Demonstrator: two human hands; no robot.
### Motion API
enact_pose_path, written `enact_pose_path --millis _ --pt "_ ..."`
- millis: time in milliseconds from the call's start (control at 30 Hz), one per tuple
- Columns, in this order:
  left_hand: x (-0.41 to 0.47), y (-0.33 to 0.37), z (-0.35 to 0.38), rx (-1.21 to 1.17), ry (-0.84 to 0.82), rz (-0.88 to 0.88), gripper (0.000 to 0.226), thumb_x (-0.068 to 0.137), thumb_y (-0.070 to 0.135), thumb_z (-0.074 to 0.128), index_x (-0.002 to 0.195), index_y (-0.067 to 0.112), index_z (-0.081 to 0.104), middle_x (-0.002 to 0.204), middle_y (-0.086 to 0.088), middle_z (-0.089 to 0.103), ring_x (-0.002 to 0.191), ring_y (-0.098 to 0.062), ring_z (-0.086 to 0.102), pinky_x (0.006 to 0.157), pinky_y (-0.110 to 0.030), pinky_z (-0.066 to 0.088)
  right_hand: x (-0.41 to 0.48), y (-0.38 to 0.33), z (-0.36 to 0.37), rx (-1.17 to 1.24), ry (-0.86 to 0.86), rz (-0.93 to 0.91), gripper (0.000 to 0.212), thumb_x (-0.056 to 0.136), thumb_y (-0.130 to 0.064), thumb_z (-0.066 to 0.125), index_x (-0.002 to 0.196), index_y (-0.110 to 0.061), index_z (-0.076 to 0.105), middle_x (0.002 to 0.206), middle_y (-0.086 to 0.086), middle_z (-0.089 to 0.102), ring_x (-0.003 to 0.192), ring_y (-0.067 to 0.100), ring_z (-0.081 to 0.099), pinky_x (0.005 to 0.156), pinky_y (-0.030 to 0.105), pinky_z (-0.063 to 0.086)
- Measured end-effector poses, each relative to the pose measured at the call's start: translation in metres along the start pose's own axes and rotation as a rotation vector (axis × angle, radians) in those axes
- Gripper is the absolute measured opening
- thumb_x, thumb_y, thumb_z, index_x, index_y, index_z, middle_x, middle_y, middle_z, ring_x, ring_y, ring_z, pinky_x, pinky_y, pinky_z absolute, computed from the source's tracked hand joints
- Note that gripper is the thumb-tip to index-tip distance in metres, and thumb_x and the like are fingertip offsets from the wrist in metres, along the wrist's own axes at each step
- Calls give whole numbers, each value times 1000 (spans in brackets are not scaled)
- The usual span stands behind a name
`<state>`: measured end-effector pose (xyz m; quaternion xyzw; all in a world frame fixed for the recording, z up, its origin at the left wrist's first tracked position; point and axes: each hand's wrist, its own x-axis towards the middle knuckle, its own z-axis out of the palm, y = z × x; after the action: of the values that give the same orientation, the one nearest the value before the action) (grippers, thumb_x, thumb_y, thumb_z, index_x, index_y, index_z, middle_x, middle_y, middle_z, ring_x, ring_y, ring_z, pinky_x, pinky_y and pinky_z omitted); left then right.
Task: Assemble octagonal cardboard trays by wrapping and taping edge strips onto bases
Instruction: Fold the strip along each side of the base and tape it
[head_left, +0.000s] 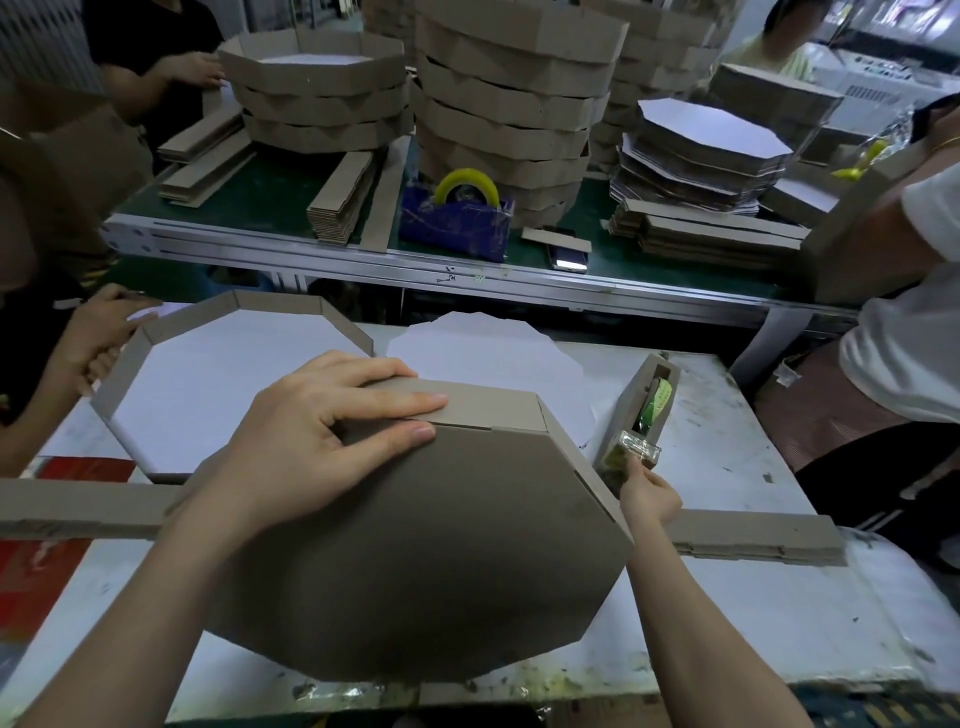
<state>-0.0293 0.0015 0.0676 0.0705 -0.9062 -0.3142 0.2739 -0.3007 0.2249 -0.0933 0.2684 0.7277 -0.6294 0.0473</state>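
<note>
Two hands split the work. The left hand (332, 431) lies on the upturned octagonal tray (415, 561), its fingers straight and close together across the folded edge strip (483, 410) and its thumb on the brown base just below the seam. The right hand (649, 493) reaches past the tray's right corner, its fingertips pinched on the tape (635, 453) at the mouth of a cardboard-cased tape dispenser (644, 405). The tray sits tilted on the white table (727, 467), directly in front of the person, with its far side raised. The likeliest failure, as I judge it, is at the seam: only pressure holds the strip, so if the left hand eases while the right pulls, the strip could spring outward and be taped with a gap or a skew. A hard tug might drag the light dispenser along instead of freeing a length, or let the tape fold onto itself. The spare strips (758, 540) lying just behind the right wrist could catch the sticky end.
</note>
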Motion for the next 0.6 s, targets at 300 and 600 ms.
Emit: enact_pose_path --millis 300,600 --pt "0 -1 0 6 -6 -3 29 83 62 52 110 60 61 119 29 58 112 -5 54 90 -39 50 22 13 -16 -178 -21 -65 14 91 -9 70 94 5 72 104 22 72 93 32 66 83 32 48" --pt "-7 -6 -9 42 -88 43 32 92 53 45 122 56 58 121 33 50 115 0 48 95 -9 34 -60 -57 -9 -151 -354 -370 31 97 -12 59 126 -18 68 78 -6 69 71 6 56 67 21 50"
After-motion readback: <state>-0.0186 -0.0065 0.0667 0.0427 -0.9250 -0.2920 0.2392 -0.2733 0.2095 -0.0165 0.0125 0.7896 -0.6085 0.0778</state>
